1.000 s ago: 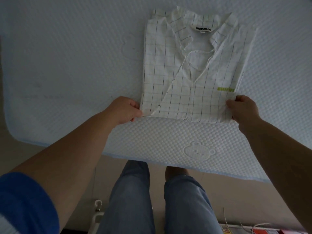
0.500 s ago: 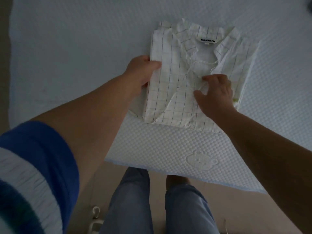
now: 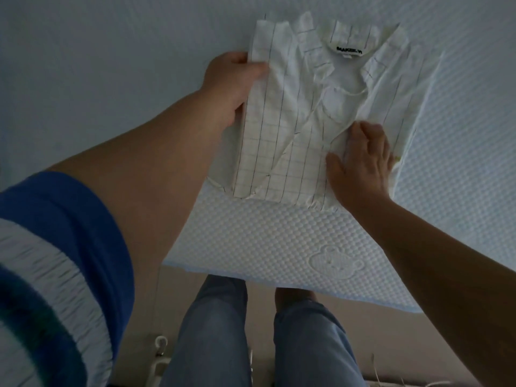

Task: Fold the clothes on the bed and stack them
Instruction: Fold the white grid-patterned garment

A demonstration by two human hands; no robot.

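Left hand [image 3: 231, 85] gripping the folded checked shirt [image 3: 282, 141] at its left edge. Right hand [image 3: 360, 163] flat, fingers relaxed, pressing its right part. All on a white quilted bed [image 3: 265, 241], beige floor [image 3: 349, 308] near.

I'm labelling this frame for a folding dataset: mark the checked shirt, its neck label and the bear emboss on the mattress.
checked shirt [image 3: 282, 152]: head view, lower front panel.
neck label [image 3: 349, 50]: head view, middle of the black tag.
bear emboss [image 3: 336, 261]: head view, the bear's face.
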